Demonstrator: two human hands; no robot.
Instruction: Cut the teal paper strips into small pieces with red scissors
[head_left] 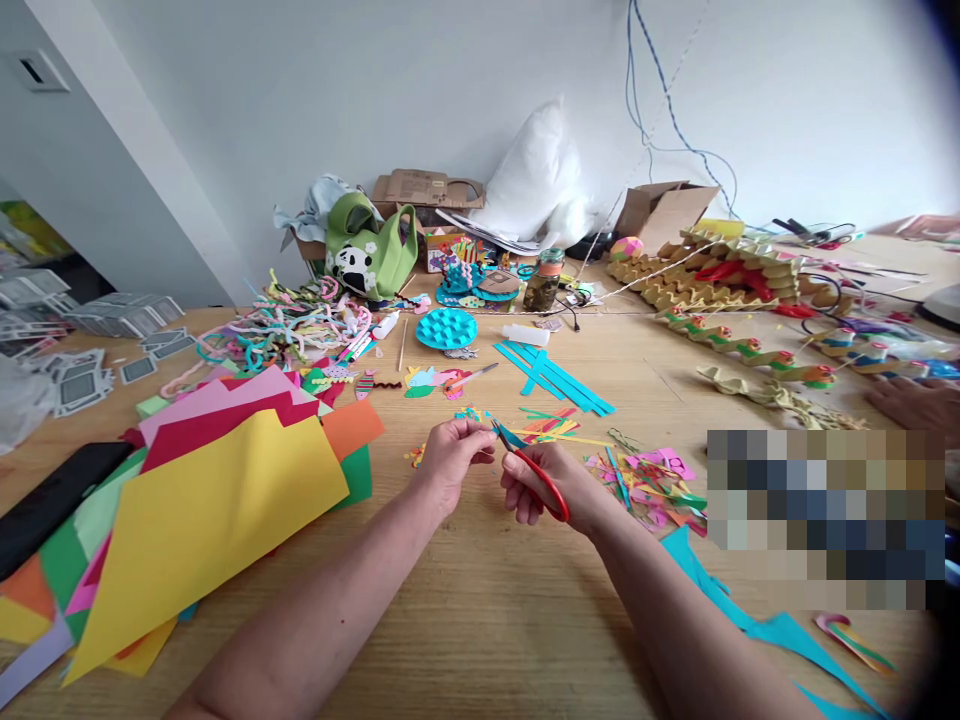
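Red-handled scissors (551, 488) are gripped in my right hand (559, 475), their blades pointing up and left toward my other hand. My left hand (454, 462) is closed in a pinch just left of the blade tips; whatever lies between its fingertips is too small to make out. A bit of blue paper (510, 434) shows beside the blades, and I cannot tell which hand holds it. Tiny blue paper snippets (472, 413) lie just beyond my left fingers. Thin coloured paper strips (559, 425) lie behind my right hand.
Coloured paper sheets (232, 520) are piled at left beside a black phone-like object (60, 500). Blue strips (555, 378), a scalloped blue disc (446, 328) and paper fish (421, 382) lie ahead. Paper scraps (652, 480) spread rightward; another person's hand (911, 405) rests at far right.
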